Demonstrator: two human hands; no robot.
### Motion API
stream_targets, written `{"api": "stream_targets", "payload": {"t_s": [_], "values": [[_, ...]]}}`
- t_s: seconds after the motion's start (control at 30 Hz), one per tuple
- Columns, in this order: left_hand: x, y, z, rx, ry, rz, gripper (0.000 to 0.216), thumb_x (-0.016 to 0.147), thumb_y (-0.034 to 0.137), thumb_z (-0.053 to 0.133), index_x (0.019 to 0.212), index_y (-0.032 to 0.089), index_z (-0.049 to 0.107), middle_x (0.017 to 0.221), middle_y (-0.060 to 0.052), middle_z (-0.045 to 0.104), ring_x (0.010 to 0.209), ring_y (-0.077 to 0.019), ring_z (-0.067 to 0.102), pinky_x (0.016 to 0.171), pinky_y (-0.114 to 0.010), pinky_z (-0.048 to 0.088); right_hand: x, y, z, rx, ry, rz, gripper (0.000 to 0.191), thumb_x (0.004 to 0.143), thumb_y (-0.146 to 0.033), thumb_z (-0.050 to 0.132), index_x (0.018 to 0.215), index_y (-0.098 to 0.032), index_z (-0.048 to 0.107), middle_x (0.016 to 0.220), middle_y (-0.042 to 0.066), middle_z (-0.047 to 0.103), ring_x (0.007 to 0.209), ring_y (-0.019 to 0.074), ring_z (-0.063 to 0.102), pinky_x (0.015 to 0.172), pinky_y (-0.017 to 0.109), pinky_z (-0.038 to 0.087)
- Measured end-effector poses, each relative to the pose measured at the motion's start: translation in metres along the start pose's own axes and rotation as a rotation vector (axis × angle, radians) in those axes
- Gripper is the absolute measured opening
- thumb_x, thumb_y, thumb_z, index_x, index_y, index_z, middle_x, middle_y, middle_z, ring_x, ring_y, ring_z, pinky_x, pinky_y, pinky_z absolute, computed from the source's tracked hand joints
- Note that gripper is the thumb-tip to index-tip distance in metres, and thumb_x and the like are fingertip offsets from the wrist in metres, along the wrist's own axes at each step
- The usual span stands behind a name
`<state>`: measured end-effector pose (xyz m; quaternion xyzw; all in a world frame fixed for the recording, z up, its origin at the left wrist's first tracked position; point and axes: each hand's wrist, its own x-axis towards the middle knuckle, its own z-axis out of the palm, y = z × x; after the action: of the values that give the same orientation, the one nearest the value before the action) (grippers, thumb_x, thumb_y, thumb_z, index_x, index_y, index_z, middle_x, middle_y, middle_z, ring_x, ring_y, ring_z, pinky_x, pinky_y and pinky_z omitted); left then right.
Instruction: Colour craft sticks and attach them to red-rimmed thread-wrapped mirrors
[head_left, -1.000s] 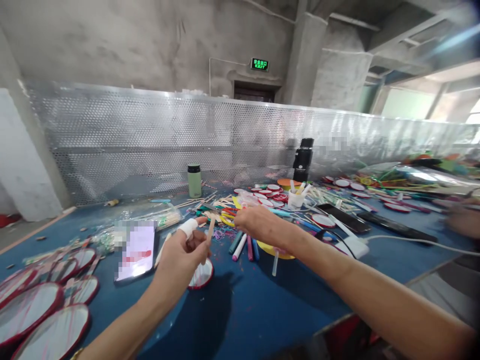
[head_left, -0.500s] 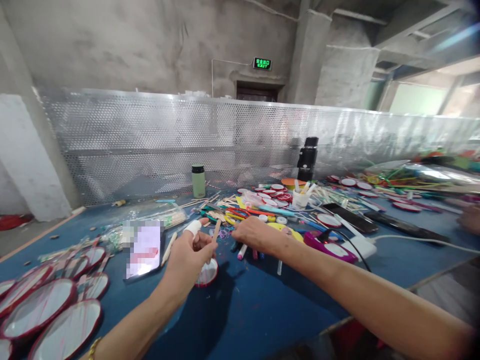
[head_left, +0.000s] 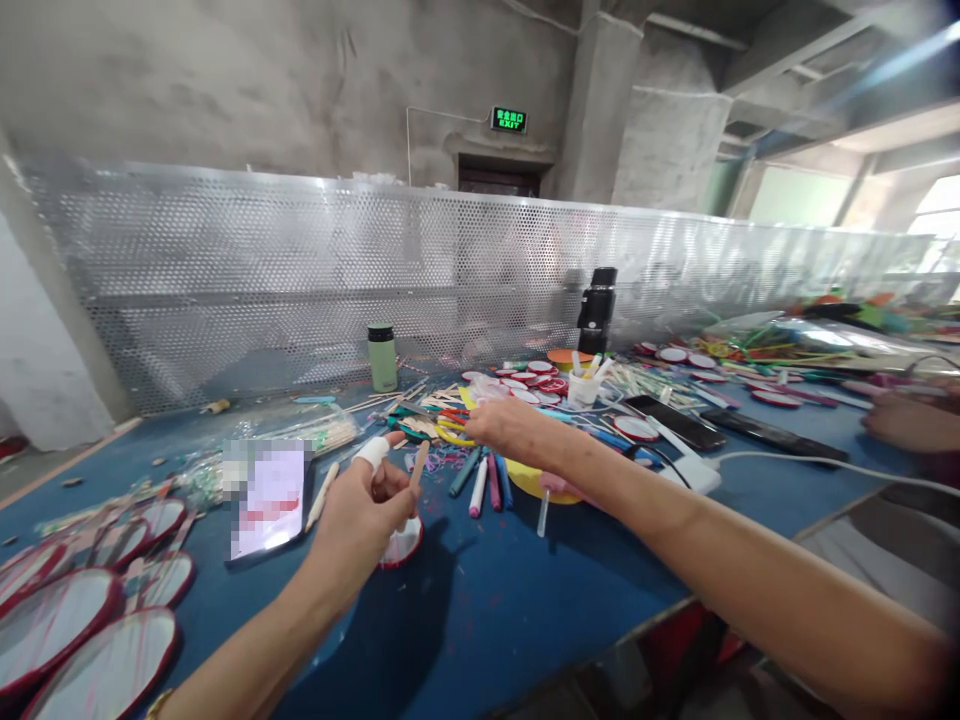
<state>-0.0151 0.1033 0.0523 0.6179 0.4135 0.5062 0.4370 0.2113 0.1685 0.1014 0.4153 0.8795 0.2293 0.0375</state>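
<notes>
My left hand [head_left: 375, 495], with white tape around one finger, is closed on a flat wooden stick [head_left: 420, 463] that points up. Just under that hand shows a small round white disc with a red rim [head_left: 403, 545]; my fingers hide whether stick and disc join. My right hand [head_left: 499, 425] reaches over the pile with its fingers curled down, beside tools with yellow and orange-red handles [head_left: 453, 432]. Its fingertips are hidden, so what they pinch cannot be made out. Below it lie several markers, among them a white one with a pink end [head_left: 478, 488].
Several red-rimmed discs [head_left: 112, 660] lie at the left, near a lit phone [head_left: 271, 500]. A green bottle [head_left: 382, 360] and a black flask [head_left: 598, 310] stand before the perforated metal screen [head_left: 300, 270]. A dark phone [head_left: 675, 422] and white cable lie right; another person's hand [head_left: 907, 425] is beyond.
The view has swung slightly right. My right hand has shifted up and away over the pile, uncovering the markers. My left hand keeps its hold on the stick.
</notes>
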Motion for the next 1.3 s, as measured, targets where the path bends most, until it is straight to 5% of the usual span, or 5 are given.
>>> {"api": "stream_targets", "payload": {"t_s": [0.37, 0.63, 1.3], "values": [[-0.003, -0.001, 0.001, -0.005, -0.039, -0.025, 0.074, 0.074, 0.026, 0.071, 0.141, 0.011, 0.042, 0.063, 0.009, 0.053, 0.051, -0.0115, 0.052, 0.055, -0.026, 0.042, -0.019, 0.005, -0.001, 0.038, 0.021, 0.048, 0.027, 0.089, 0.0, 0.051, 0.077, -0.015, 0.07, 0.074, 0.006, 0.068, 0.064, 0.0157, 0.055, 0.056, 0.028, 0.03], [-0.003, 0.0, 0.001, -0.006, -0.033, -0.031, 0.076, 0.071, 0.03, 0.073, 0.139, 0.012, 0.045, 0.063, 0.008, 0.055, 0.053, -0.0122, 0.051, 0.054, -0.026, 0.04, -0.034, -0.009, 0.012, 0.043, -0.032, -0.124, 0.023, 0.095, -0.008, 0.053, 0.082, -0.016, 0.071, 0.082, 0.006, 0.068, 0.075, 0.0159, 0.06, 0.06, 0.028, 0.032], [-0.001, 0.001, 0.001, -0.038, -0.021, -0.022, 0.082, 0.073, 0.029, 0.072, 0.144, 0.009, 0.037, 0.064, 0.01, 0.055, 0.053, -0.0114, 0.05, 0.057, -0.028, 0.04, -0.001, -0.014, 0.019, 0.045, -0.003, -0.184, 0.023, 0.095, -0.006, 0.052, 0.083, -0.014, 0.069, 0.083, 0.007, 0.066, 0.072, 0.0166, 0.057, 0.063, 0.029, 0.037]]}}
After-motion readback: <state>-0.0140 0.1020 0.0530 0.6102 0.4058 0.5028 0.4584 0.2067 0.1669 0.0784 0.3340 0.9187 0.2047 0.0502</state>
